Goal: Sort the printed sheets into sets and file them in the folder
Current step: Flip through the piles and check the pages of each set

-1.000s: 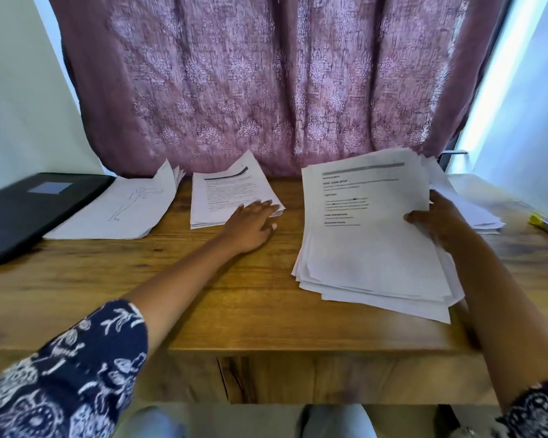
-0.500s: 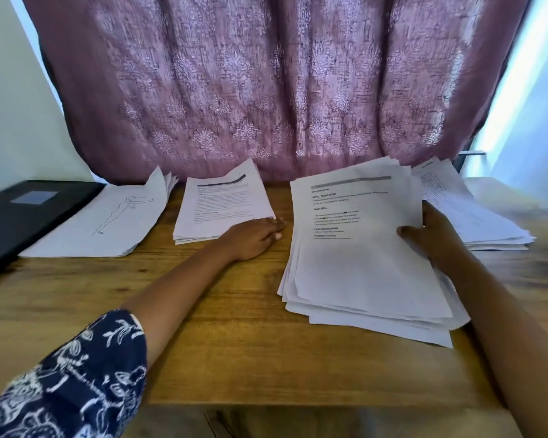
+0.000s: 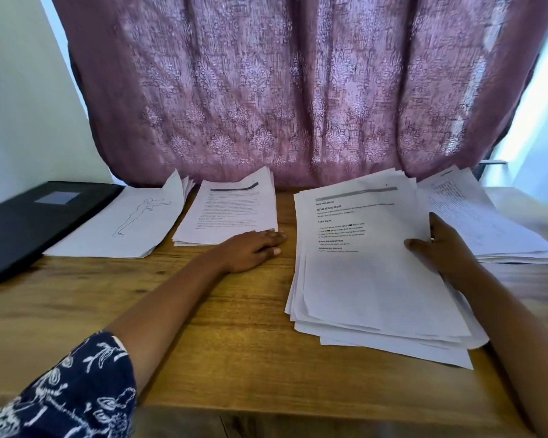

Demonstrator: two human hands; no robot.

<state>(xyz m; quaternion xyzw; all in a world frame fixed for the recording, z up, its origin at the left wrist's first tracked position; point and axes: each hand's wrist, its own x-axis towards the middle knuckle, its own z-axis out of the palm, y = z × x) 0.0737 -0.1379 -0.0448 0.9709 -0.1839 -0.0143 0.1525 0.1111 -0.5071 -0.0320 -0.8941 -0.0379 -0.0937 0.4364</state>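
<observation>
The left grip (image 3: 250, 251) lies flat and uncurled on the desk (image 3: 203, 327), while the right grip (image 3: 440, 251) pinches the edge of the stack (image 3: 361, 279).

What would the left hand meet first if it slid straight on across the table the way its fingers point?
Probably the left edge of the large loose stack. The left hand lies flat on the table, fingers pointing right, and only a narrow strip of wood separates them; depth is unclear.
</observation>
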